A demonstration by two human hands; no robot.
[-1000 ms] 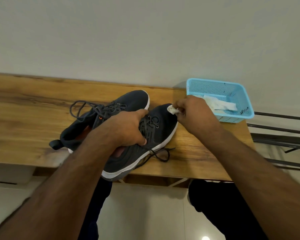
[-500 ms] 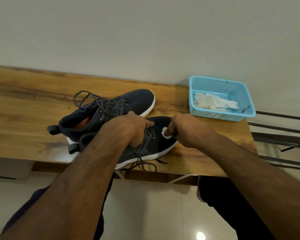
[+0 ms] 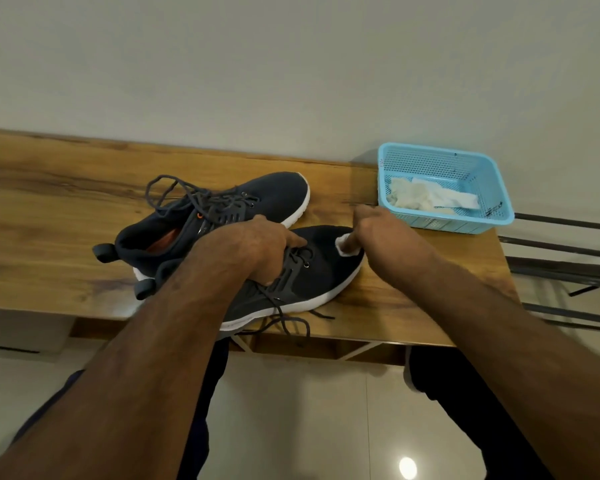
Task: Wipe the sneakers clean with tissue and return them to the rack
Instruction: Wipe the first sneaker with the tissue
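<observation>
1. Steadying the near sneaker at the counter's front edge, the left hand clamps its laced midfoot.
2. Right hand pinches tissue against the toe.
3. Mesh upper likely soft and light; grip the firmer sole or heel.

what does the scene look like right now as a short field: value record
surface: wooden table against a plain wall
near sneaker: near sneaker, dark upper, white sole, on the table
far sneaker: far sneaker, behind it, laces loose
left hand: left hand gripping the near sneaker at the laces
right hand: right hand pressing a tissue onto the near sneaker's toe
basket: blue basket at the table's right end, crumpled tissues inside
rack: dark metal bars to the right of the table
</observation>
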